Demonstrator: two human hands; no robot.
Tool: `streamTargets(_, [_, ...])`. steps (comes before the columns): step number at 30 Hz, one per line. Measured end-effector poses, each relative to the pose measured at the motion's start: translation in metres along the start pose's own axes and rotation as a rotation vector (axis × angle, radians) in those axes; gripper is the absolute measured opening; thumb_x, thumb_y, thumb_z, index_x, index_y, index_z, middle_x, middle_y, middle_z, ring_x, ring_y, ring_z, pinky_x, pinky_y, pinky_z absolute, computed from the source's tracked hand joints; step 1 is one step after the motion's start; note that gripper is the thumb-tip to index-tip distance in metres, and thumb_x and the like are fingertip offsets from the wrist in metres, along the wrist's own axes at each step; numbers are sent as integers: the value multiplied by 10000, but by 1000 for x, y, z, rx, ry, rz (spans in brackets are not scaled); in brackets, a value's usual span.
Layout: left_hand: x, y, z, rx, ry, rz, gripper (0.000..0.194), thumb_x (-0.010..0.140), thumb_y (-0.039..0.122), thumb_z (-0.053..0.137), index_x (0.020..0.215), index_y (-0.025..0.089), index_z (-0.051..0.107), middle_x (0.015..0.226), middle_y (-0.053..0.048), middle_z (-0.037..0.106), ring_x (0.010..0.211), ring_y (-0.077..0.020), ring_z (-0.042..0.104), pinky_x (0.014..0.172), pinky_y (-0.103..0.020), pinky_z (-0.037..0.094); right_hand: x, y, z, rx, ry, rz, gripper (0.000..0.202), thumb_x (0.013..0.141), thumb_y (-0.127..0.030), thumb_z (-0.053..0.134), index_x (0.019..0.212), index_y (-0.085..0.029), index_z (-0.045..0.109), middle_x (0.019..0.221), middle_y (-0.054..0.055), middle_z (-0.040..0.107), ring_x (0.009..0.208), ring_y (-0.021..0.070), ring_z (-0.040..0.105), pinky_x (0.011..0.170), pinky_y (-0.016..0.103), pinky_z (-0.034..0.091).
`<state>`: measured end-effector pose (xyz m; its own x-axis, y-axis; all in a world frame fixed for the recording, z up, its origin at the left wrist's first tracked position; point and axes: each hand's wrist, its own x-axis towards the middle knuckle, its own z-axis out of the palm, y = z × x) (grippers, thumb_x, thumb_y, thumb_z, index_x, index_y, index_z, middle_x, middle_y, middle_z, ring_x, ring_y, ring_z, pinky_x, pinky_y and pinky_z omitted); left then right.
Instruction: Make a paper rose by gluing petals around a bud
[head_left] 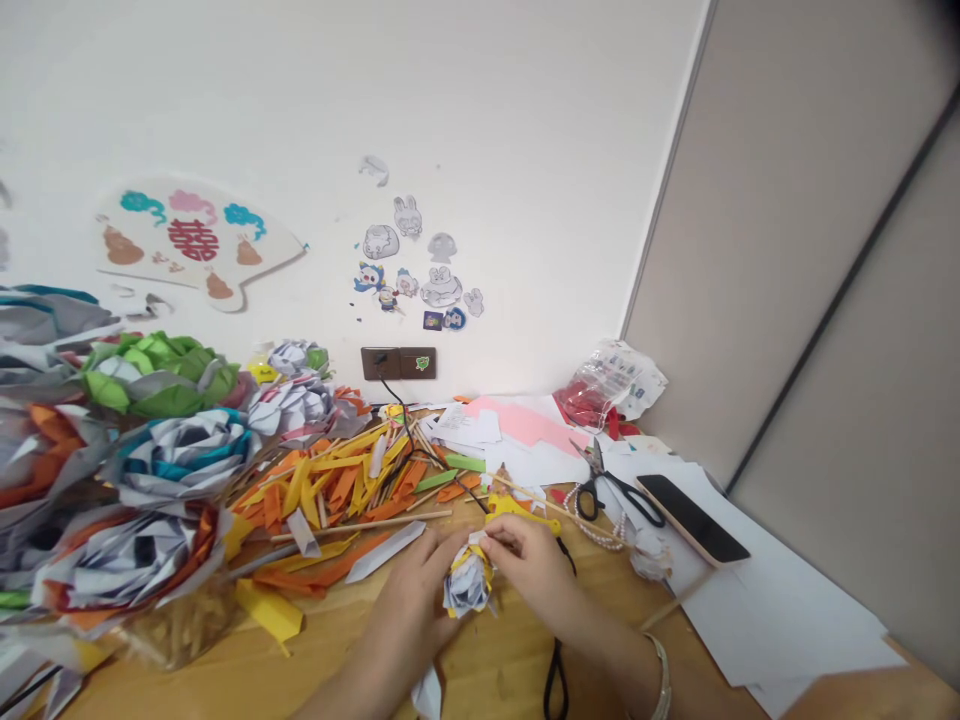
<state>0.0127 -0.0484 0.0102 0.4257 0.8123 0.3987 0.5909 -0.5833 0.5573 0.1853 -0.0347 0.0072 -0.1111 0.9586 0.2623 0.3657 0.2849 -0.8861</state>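
Observation:
Low over the wooden table, both hands hold a small paper flower [469, 586] with white and yellow folded petals. My left hand [411, 606] is wrapped round its left side, with the fingers partly hidden behind it. At the flower's upper right edge, my right hand [525, 560] pinches a pale bit of paper with thumb and fingers. A yellow glue gun [519, 508] lies just beyond the right hand, its black cord running off behind. Beneath my left wrist is a white paper strip [427, 692].
Orange and yellow folded strips [330, 480] pile up beyond the left hand. Large paper flowers [135, 560] crowd the left side. Black-handled scissors [592, 485], a phone [694, 518], a bead string [600, 535] and white sheets [780, 600] lie to the right. A wall stands behind.

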Motion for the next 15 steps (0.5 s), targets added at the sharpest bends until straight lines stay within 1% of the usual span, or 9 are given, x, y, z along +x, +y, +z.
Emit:
streamTargets(2, [0, -2, 0, 134, -14, 45, 629, 678, 79, 565, 1271, 269, 483, 977, -79, 608, 902, -247, 560, 780, -367, 466, 0, -2, -4, -54, -66, -22, 120, 805, -278, 552, 793, -207, 649, 727, -6, 649, 672, 143, 587, 623, 238, 438])
streamTargets(5, [0, -3, 0, 275, -31, 100, 704, 659, 47, 545, 1318, 262, 423, 1027, -86, 613, 933, -259, 544, 801, -382, 443, 2, -4, -9, -140, -123, -53, 108, 806, -257, 556, 757, -206, 639, 665, -22, 615, 621, 127, 547, 586, 224, 405])
streamTargets(7, [-1, -1, 0, 329, -48, 120, 732, 665, 55, 549, 1348, 248, 370, 1079, -87, 620, 975, -268, 533, 844, -404, 419, 3, -4, -10, -182, -114, -53, 104, 805, -248, 559, 746, -206, 633, 649, -25, 603, 607, 123, 531, 571, 219, 389])
streamTargets(10, [-1, 3, 1, 397, -52, 122, 762, 659, 69, 586, 1363, 206, 329, 1110, -93, 635, 1001, -290, 527, 891, -451, 375, 1, -4, -5, -226, -55, -29, 84, 793, -222, 563, 746, -209, 632, 662, -19, 615, 613, 127, 539, 571, 217, 389])
streamTargets(13, [-1, 3, 4, 440, -29, 111, 733, 668, 136, 645, 1338, 158, 350, 1111, -117, 647, 1015, -318, 528, 891, -480, 359, -3, -6, 1, -266, -22, -15, 93, 785, -188, 554, 758, -206, 642, 693, -5, 642, 619, 136, 562, 574, 222, 400])
streamTargets(15, [-2, 1, 4, 469, -7, 107, 707, 669, 146, 662, 1315, 149, 373, 1108, -125, 654, 1008, -321, 538, 882, -477, 363, -6, -9, 4, -272, -23, -53, 141, 810, -184, 519, 786, -203, 657, 713, 6, 657, 635, 144, 577, 586, 229, 413])
